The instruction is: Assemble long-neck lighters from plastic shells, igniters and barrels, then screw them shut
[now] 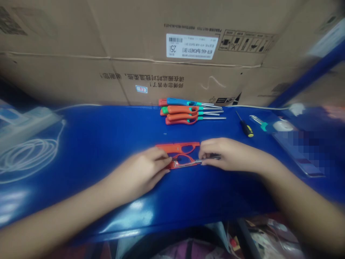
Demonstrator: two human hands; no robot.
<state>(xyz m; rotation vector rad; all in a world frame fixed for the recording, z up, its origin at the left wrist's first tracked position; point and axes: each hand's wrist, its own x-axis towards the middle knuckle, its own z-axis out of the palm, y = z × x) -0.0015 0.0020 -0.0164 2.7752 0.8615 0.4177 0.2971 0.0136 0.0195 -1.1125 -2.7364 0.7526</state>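
Observation:
An orange plastic lighter shell point(180, 148) lies open on the blue table point(102, 144), with a thin metal rod point(188, 164) along its lower edge. My left hand point(142, 171) pinches the shell's left end, fingers closed on it. My right hand point(229, 154) grips the right end of the metal rod where it leaves the shell, fingers curled round it. Behind them lies a pile of several finished long lighters point(188, 110), orange and blue with teal trim and metal nozzles pointing right.
A big cardboard box point(161, 54) walls off the back of the table. A black-and-yellow screwdriver point(245, 126) and a teal-tipped tool point(260, 123) lie at right. A coiled white cable point(27, 154) and power strip point(24, 124) sit at left.

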